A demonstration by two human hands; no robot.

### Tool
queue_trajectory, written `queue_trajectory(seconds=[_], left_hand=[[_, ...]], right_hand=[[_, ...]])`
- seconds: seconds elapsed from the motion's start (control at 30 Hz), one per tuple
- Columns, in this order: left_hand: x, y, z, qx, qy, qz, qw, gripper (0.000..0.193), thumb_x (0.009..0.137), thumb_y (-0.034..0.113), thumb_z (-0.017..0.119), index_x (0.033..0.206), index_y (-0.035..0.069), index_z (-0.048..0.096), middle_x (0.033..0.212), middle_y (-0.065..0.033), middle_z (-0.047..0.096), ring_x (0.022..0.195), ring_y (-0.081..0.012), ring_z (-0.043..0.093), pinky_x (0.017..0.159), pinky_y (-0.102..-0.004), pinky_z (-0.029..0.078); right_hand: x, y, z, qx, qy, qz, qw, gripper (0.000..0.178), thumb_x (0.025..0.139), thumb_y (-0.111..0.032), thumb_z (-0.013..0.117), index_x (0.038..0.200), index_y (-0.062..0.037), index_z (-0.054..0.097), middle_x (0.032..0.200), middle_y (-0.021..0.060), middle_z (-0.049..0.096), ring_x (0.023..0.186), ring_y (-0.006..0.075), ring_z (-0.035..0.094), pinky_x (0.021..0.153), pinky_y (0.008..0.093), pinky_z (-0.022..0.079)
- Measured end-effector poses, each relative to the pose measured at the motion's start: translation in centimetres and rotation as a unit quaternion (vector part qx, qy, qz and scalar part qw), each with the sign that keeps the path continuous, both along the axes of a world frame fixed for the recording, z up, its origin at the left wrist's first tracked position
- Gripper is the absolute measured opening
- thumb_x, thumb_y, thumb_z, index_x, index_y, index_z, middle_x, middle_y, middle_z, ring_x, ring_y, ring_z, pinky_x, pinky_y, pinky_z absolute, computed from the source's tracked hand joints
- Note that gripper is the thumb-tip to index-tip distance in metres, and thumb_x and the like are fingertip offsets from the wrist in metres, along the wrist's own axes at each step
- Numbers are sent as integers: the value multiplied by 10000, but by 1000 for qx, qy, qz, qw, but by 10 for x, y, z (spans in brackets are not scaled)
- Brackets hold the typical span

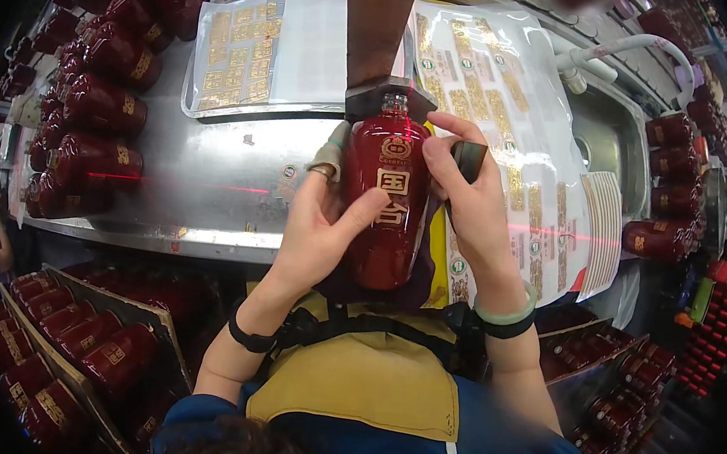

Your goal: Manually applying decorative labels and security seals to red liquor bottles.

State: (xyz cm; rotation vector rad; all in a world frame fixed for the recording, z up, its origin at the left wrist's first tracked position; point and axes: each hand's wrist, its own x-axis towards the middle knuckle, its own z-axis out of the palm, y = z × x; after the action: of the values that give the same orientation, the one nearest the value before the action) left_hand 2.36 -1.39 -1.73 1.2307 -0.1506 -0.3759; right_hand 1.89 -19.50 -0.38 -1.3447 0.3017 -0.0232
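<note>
A glossy dark-red glass bottle [382,259] with gold lettering and a clear glass neck lies in front of me, its neck pointing away. My left hand [311,231] grips its left side, thumb across the lettering; a pale cover wraps a fingertip. My right hand [476,209] is closed round a small dark flat block [468,160], while its thumb and a fingertip reach to the bottle's right shoulder. The bottle's neck end meets a brown wooden support [379,34]. A yellow cloth [438,264] shows along the bottle's right side.
Red bottles [102,105] crowd the left of the metal worktop [214,158]. Gold decals lie in a metal tray [193,82] and on a plastic-covered sheet [552,148] at right. Beyond are a sink [618,137] and a white pipe [630,47]. Crates of bottles [119,353] flank me.
</note>
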Motion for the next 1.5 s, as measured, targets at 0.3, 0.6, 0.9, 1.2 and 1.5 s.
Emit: queue_trajectory(seconds=[0.3, 0.6, 0.9, 1.2, 1.5], left_hand=[[10, -1, 1, -28, 73, -3, 997, 735, 1002, 101, 673, 1580, -57, 246, 1507, -157, 470, 1358, -205, 497, 1146, -366, 415], [10, -2, 2, -28, 71, -4, 997, 730, 1005, 108, 672, 1576, -61, 250, 1494, -160, 481, 1354, -205, 501, 1143, -365, 418], [11, -2, 1, -23, 65, -2, 998, 718, 1003, 96, 669, 1571, -65, 262, 1484, -164, 492, 1343, -203, 510, 1138, -363, 423], [10, -4, 0, -10, 45, 10, 999, 719, 998, 92, 675, 1561, -86, 265, 1481, -181, 490, 1340, -216, 515, 1133, -367, 430], [11, -4, 3, 0, 39, 6, 999, 705, 997, 83, 670, 1549, -100, 272, 1474, -188, 492, 1339, -221, 516, 1134, -368, 429]], right_hand=[[-25, 8, -13, -60, -9, 19, 998, 626, 926, -160, 789, 1464, -63, 483, 841, -68, 453, 770, 28, 443, 691, 190, 376], [-25, 9, -14, -47, -7, 12, 999, 634, 922, -172, 796, 1462, -58, 483, 838, -69, 440, 764, 32, 431, 692, 195, 372], [-25, 9, -14, -51, -13, 8, 999, 640, 915, -164, 799, 1462, -55, 485, 844, -65, 447, 769, 34, 438, 695, 195, 376], [-25, 8, -12, -73, -9, 12, 997, 629, 912, -160, 798, 1451, -52, 493, 839, -65, 448, 771, 33, 440, 692, 195, 377], [-23, 11, -8, -77, -2, 12, 997, 630, 915, -170, 794, 1446, -52, 476, 841, -62, 439, 760, 30, 425, 678, 193, 372]])
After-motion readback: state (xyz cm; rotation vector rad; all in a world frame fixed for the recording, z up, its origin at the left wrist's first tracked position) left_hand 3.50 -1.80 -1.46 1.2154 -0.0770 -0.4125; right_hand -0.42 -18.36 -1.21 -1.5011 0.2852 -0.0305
